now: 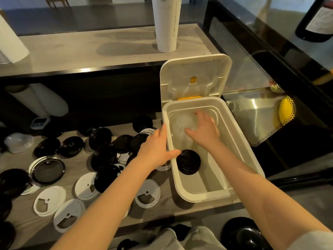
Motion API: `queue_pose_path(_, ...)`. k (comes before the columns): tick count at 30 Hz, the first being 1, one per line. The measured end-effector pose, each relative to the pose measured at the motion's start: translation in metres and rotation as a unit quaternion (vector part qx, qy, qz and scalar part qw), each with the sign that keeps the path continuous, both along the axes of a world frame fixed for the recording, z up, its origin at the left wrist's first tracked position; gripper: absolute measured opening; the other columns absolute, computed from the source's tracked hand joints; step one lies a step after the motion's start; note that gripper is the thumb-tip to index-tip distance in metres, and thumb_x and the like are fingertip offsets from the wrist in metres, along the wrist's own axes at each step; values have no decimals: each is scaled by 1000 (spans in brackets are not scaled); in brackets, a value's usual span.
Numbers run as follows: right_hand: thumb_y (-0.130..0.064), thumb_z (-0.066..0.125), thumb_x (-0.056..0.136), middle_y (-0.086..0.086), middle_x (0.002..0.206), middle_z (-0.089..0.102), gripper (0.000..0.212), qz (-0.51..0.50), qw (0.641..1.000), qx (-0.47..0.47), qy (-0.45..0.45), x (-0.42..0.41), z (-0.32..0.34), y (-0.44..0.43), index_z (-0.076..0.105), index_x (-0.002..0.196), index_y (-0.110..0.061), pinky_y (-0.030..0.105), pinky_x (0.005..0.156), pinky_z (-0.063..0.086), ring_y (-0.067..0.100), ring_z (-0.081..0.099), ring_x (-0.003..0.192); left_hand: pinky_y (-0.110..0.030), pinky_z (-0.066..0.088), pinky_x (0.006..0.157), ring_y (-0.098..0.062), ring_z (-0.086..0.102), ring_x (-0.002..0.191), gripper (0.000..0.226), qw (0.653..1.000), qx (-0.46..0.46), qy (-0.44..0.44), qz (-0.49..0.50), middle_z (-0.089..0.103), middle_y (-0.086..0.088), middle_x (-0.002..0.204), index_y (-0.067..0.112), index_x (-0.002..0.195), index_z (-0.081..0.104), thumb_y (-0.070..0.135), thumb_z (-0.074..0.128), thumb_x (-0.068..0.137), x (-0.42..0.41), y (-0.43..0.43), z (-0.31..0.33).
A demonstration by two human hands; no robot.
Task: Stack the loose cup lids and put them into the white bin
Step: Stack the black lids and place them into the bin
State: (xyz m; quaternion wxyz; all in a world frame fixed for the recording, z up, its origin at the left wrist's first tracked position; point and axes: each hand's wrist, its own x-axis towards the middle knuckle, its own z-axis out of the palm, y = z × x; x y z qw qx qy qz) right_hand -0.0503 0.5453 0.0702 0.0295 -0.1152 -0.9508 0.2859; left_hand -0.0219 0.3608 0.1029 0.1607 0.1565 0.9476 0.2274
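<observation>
The white bin [239, 141] stands open on the right of the wooden counter, its hinged cover [195, 76] tipped up behind it. Inside lie a stack of black lids [188, 161] near the front and a stack of clear lids [183, 124] further back. My right hand [204, 129] reaches down into the bin over the clear lids, fingers spread and blurred, holding nothing I can see. My left hand [156, 148] rests on the bin's left rim, thumb hooked over the edge. Several loose black lids [103, 157] and white lids [147, 193] lie scattered on the counter to the left.
A tall stack of white paper cups [166, 24] stands on the raised shelf behind. More cup sleeves [37, 100] lie on their side at the back left, beside clear dome lids [18, 142] and a small timer [39, 122]. A glass display case [270, 98] flanks the bin's right.
</observation>
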Motion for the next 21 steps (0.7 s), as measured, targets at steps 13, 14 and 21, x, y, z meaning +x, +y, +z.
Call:
queue_pose_path(13, -22, 68, 81, 4, 153, 17, 76, 173, 953, 234, -84, -18, -4, -2, 26, 144, -31, 38, 96, 43, 30, 21, 135, -49, 25, 114, -23, 6, 146, 102, 996, -66, 22, -52, -3, 5, 160, 21, 152, 1, 58, 61, 79, -4, 1, 7)
queue_pose_path(14, -22, 67, 81, 4, 152, 18, 75, 165, 953, 238, -87, -17, -3, 4, 27, 144, -32, 38, 93, 44, 30, 22, 135, -49, 24, 114, -23, 6, 146, 102, 996, -65, 21, -52, -3, 5, 160, 21, 152, 1, 58, 61, 79, -4, 1, 7)
queue_pose_path(21, -30, 68, 78, 8, 141, 32, 68, 120, 936, 324, -68, -15, -2, 31, 35, 137, -29, 45, 111, 21, 30, 27, 133, -50, 26, 113, -26, 8, 145, 101, 996, -73, 19, -50, 1, 5, 159, 22, 152, 5, 58, 64, 77, -4, 2, 11)
